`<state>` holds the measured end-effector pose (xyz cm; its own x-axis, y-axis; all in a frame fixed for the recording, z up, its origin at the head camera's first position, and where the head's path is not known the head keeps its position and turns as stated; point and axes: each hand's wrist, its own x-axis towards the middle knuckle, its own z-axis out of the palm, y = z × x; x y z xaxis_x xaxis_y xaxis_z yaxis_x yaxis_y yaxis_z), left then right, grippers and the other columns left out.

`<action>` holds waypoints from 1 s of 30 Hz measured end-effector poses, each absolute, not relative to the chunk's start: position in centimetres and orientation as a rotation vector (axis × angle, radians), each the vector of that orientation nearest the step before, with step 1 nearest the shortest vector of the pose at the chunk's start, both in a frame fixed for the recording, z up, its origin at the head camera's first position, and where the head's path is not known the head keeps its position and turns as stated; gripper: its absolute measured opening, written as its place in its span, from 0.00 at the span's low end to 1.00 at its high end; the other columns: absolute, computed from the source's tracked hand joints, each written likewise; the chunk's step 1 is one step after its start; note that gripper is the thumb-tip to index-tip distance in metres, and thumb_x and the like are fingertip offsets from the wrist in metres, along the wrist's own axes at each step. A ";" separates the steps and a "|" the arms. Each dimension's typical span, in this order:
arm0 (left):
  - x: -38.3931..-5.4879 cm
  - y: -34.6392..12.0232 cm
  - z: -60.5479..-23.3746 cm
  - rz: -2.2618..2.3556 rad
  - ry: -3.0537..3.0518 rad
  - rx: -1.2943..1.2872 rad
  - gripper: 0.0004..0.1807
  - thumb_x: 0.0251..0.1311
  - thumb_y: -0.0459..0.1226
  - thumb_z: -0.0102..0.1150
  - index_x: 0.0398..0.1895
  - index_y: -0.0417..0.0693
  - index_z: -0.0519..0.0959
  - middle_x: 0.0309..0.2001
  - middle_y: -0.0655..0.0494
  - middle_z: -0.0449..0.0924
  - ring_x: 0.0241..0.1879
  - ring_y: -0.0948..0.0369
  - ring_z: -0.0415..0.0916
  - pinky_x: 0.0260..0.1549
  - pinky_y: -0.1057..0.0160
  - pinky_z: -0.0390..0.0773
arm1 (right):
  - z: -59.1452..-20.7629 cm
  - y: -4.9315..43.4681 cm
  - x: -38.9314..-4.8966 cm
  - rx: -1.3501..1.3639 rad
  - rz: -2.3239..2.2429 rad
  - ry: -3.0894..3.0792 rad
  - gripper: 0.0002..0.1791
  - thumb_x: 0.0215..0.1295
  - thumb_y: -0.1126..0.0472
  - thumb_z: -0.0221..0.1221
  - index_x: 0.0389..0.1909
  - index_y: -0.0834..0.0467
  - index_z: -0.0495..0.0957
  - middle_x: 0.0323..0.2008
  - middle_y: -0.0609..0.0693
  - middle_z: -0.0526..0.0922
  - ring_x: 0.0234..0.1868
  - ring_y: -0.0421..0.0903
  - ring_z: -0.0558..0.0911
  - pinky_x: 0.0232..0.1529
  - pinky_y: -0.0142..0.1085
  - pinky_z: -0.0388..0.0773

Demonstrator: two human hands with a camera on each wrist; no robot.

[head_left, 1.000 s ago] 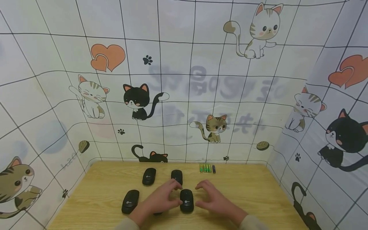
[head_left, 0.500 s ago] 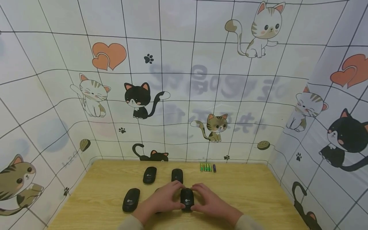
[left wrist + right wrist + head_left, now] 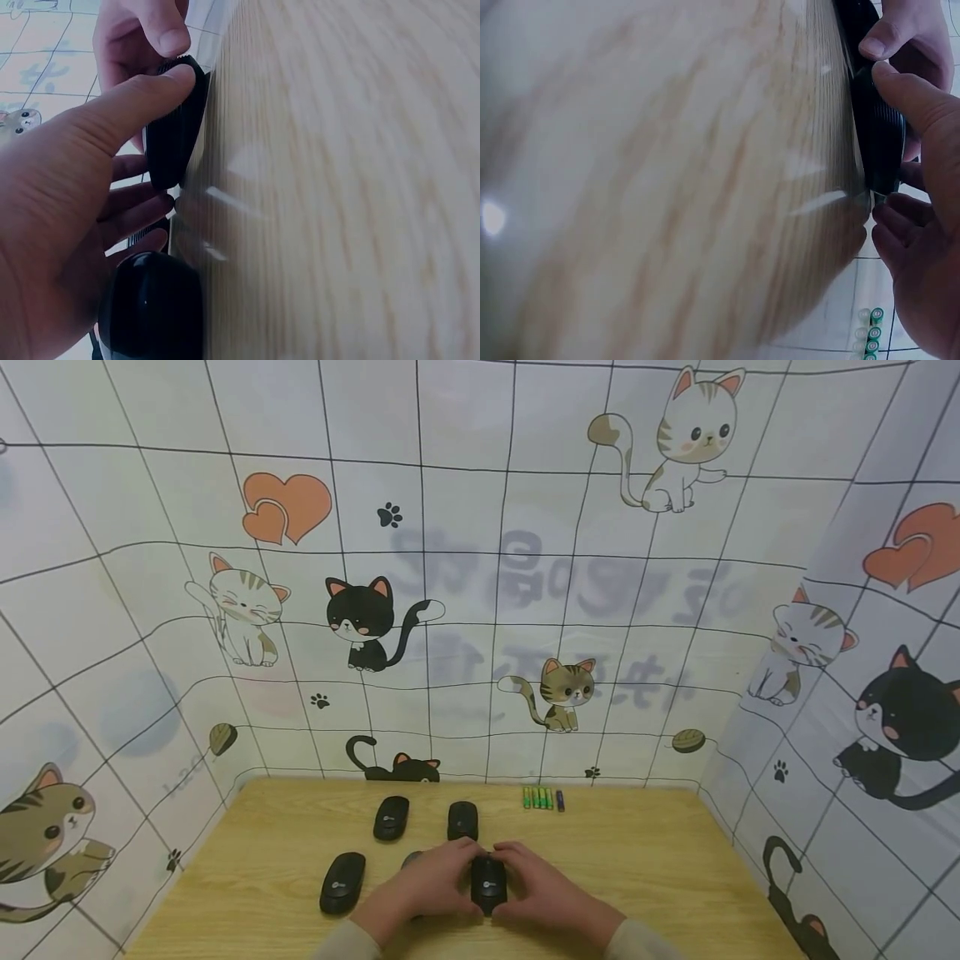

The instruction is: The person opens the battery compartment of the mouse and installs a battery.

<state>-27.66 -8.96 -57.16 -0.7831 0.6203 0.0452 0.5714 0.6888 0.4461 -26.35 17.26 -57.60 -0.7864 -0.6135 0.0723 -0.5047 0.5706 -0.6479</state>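
A black computer mouse (image 3: 490, 885) lies on the wooden table between the two hands. My left hand (image 3: 438, 878) grips its left side, thumb at the near end and fingers toward the far end. On the opposite side my right hand (image 3: 546, 889) holds it the same way. Both wrist views show the thumbs pressing the near end of the mouse (image 3: 171, 135), close over the tabletop. Behind the left hand, another black mouse (image 3: 410, 860) is mostly hidden; a rounded black mouse (image 3: 154, 307) also appears below that hand in the left wrist view.
More black mice stand around: one at far left (image 3: 392, 818), one behind the hands (image 3: 462, 820), one at near left (image 3: 342, 883). Several green batteries (image 3: 537, 798) and a dark blue battery (image 3: 560, 801) line the back edge. A cat-print curtain (image 3: 465, 610) encloses the table (image 3: 660, 860).
Both hands have closed in from either side; a second ago the right hand was apart from the mouse, and now both grip it. The other mice and the batteries have stayed put.
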 end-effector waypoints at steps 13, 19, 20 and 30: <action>-27.4 -8.3 -57.3 0.701 2.805 0.981 0.43 0.49 0.58 0.88 0.68 0.60 0.80 0.60 0.68 0.80 0.58 0.68 0.79 0.61 0.58 0.84 | -58.3 17.2 -27.0 -0.945 -1.084 2.598 0.40 0.61 0.45 0.81 0.72 0.46 0.76 0.69 0.41 0.78 0.73 0.47 0.77 0.77 0.51 0.73; -27.2 -8.4 -56.7 0.822 2.785 0.986 0.43 0.50 0.57 0.88 0.70 0.61 0.80 0.64 0.67 0.80 0.61 0.66 0.79 0.64 0.55 0.82 | -58.3 17.4 -26.7 -0.969 -1.145 2.627 0.42 0.61 0.44 0.81 0.73 0.49 0.76 0.71 0.44 0.77 0.73 0.50 0.76 0.77 0.54 0.73; -27.2 -8.5 -56.6 0.840 2.785 0.997 0.43 0.50 0.57 0.88 0.71 0.61 0.80 0.65 0.67 0.79 0.62 0.66 0.78 0.65 0.55 0.82 | -58.2 17.4 -26.6 -0.971 -1.154 2.633 0.42 0.62 0.44 0.81 0.73 0.49 0.75 0.71 0.44 0.77 0.74 0.51 0.76 0.77 0.54 0.73; -27.5 -8.9 -56.9 0.985 2.766 1.075 0.44 0.56 0.55 0.85 0.76 0.60 0.77 0.71 0.65 0.75 0.69 0.62 0.76 0.69 0.52 0.80 | -57.1 17.9 -26.0 -0.960 -1.229 2.652 0.42 0.66 0.38 0.76 0.77 0.48 0.73 0.74 0.44 0.75 0.75 0.57 0.75 0.74 0.63 0.74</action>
<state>-27.52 -8.93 -56.94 -0.7637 0.6128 0.2032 0.6033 0.5654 0.5624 -25.99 17.90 -57.11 -0.8033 -0.5633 0.1934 -0.5117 0.4867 -0.7080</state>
